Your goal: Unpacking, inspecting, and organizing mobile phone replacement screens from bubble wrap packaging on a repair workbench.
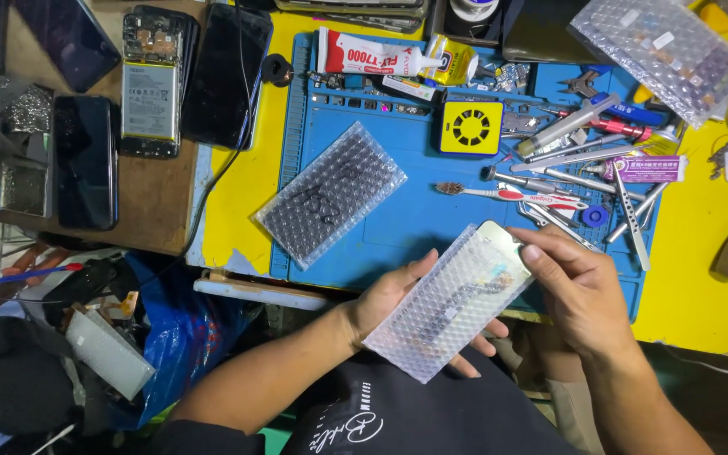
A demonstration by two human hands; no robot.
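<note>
My left hand (393, 295) cradles a clear bubble-wrap pouch (440, 307) from below, in front of the table's near edge. A flat phone screen panel (503, 240) sticks out of the pouch's upper end. My right hand (579, 282) grips that exposed end with thumb and fingers. A second bubble-wrap pouch (330, 194) with a dark panel inside lies on the blue work mat (414, 211), up and to the left of my hands.
Tweezers, screwdrivers and a toothbrush (507, 194) crowd the mat's right side. A yellow square fan (471, 128) and a glue tube (372, 53) sit at the back. Several phones (86, 160), one opened (152, 84), lie on the left. A blue bag (174, 329) hangs below the table.
</note>
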